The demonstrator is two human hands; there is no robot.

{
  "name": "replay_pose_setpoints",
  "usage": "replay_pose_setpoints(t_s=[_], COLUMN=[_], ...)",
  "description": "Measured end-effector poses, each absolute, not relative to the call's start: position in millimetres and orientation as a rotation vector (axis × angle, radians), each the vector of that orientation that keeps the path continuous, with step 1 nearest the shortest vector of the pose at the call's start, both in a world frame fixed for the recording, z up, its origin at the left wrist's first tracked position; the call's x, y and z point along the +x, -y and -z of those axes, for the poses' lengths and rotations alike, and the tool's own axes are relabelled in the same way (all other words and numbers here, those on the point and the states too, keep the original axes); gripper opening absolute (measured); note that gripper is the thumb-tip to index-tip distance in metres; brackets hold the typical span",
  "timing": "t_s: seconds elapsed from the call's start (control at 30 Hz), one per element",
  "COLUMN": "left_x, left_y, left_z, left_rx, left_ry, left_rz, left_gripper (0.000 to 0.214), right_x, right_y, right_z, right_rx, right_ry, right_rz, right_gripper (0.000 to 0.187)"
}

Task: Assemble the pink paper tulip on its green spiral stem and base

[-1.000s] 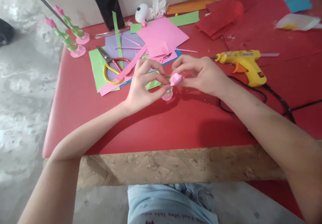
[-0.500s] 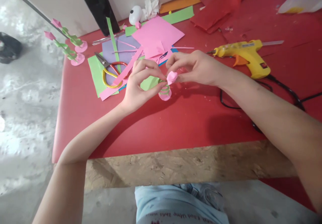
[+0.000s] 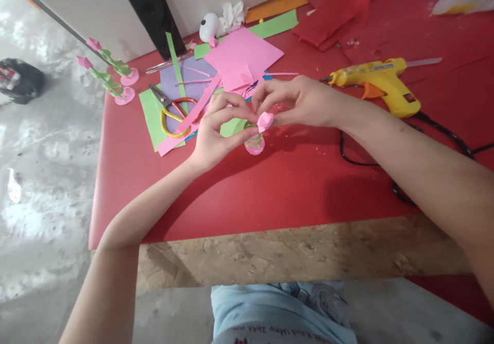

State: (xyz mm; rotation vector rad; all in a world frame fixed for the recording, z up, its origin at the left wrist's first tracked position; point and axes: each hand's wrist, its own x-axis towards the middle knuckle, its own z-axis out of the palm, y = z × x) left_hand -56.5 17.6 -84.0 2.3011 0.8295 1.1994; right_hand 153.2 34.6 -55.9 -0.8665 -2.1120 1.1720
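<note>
A paper flower with a pink bud [image 3: 265, 122], a green coiled stem and a round pink base [image 3: 255, 146] is between my hands above the red table. My left hand [image 3: 224, 127] pinches it from the left, thumb and forefinger meeting beside the bud at the top of the stem. From the right, the fingers of my right hand [image 3: 295, 102] close in a pinch just behind the bud. The exact spot under those fingertips is partly hidden. Behind my left fingers shows a piece of green paper [image 3: 231, 127].
Scissors [image 3: 173, 112] lie on coloured sheets at the left. Two finished paper flowers [image 3: 125, 95] stand at the table's left edge. A yellow glue gun [image 3: 380, 84] with a black cord lies at right. Pink paper [image 3: 245, 50], a white ball [image 3: 209, 27] and red tissue [image 3: 335, 12] are farther back.
The view has shifted slightly, so everything appears a little to the right. Both hands keep their pinch at the flower, which barely turns.
</note>
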Motion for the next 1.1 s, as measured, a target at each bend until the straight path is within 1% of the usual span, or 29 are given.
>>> replay_pose_setpoints(t_s=[0.1,0.17,0.23,0.33,0.4,0.47,0.6,0.7,0.97,1.1], left_x=[-55.8,-56.1,-56.8,-57.6,-57.4,-56.8,-55.7,-55.8,-55.3,-55.0], left_y=[-17.5,-18.0,-19.5,-22.6,-24.1,-24.8,-25.2,-25.6,-25.1,-25.2], left_z=[83.6,84.1,85.5,88.6,90.3,91.5,93.1,93.6,92.6,92.5], left_rx=[2.310,2.307,2.282,2.222,2.179,2.146,2.123,2.117,2.084,2.099], left_ry=[-0.898,-0.918,-0.884,-0.770,-0.724,-0.708,-0.684,-0.696,-0.690,-0.703], left_rz=[-1.175,-1.163,-1.186,-1.260,-1.288,-1.293,-1.283,-1.267,-1.264,-1.262], left_gripper=[0.004,0.004,0.005,0.009,0.011,0.010,0.008,0.008,0.006,0.007], right_x=[153.1,153.7,154.7,155.8,156.1,155.9,154.9,154.4,153.2,152.7], right_y=[-34.8,-35.1,-35.6,-36.6,-37.0,-37.4,-38.2,-38.5,-35.9,-34.7], right_z=[52.5,52.6,54.7,58.8,60.2,60.3,59.1,58.6,58.1,58.4], right_rx=[-0.932,-0.947,-0.921,-0.848,-0.813,-0.796,-0.757,-0.720,-0.751,-0.773], right_ry=[2.131,2.139,2.156,2.198,2.228,2.242,2.220,2.202,2.173,2.161], right_rz=[-1.172,-1.169,-1.145,-1.068,-1.031,-1.022,-1.039,-1.044,-1.044,-1.042], right_gripper=[0.007,0.011,0.022,0.043,0.051,0.050,0.040,0.038,0.048,0.048])
